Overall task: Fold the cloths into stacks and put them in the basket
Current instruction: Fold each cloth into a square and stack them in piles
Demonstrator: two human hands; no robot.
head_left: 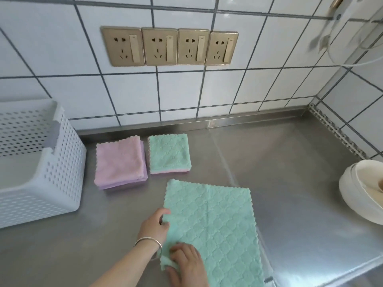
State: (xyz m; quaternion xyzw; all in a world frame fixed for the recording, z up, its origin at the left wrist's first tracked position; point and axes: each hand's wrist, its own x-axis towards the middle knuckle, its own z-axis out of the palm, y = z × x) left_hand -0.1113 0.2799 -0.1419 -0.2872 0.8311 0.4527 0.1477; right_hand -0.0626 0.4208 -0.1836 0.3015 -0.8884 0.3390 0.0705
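A green quilted cloth (213,226) lies spread flat on the steel counter in front of me. My left hand (154,224), with a bangle on the wrist, pinches the cloth's left edge about midway up. My right hand (186,264) grips the cloth's near left corner, which is bunched under the fingers. Behind the cloth stand two folded stacks: a pink and purple stack (120,162) and, to its right, a stack with a green cloth on top (169,154). A white perforated basket (39,162) stands at the left, beside the pink stack.
A tiled wall with a row of gold sockets (170,46) backs the steel counter (290,172). White bowls (360,195) sit stacked at the right edge. A white appliance with a cord (356,38) hangs at the upper right.
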